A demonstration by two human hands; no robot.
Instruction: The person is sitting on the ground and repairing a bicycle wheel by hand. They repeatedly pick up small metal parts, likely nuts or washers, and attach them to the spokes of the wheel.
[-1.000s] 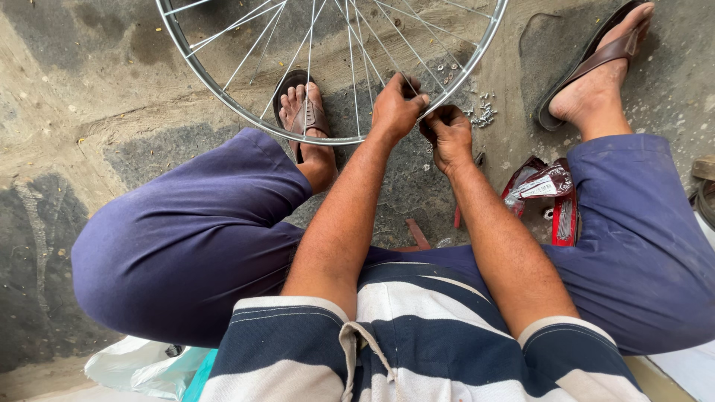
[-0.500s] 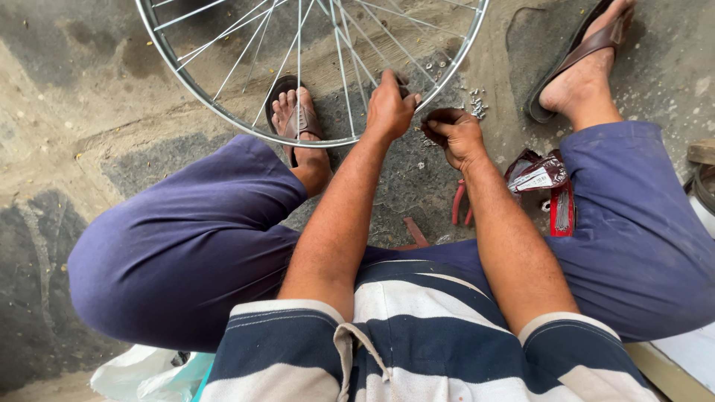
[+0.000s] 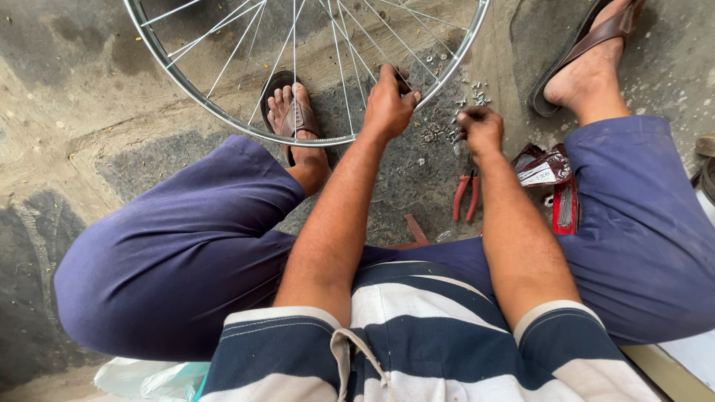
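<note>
The bicycle wheel rim (image 3: 223, 112) stands on the ground at my twelve o'clock, its spokes (image 3: 350, 52) fanning up and away from me, the rim's lower arc curving from ten o'clock round to one. My left hand (image 3: 389, 103) is closed on the rim's near edge at twelve, fingers pinched around a spoke end there, so it is the nearer hand to the wheel. My right hand (image 3: 480, 128) hovers just off the rim at one o'clock, fingers curled shut as if pinching something small; what, I cannot tell. Beneath it lie scattered spoke nipples (image 3: 439, 134), red-handled pliers (image 3: 465, 195) toward two, and a red packet (image 3: 547, 175) beside my right knee.
</note>
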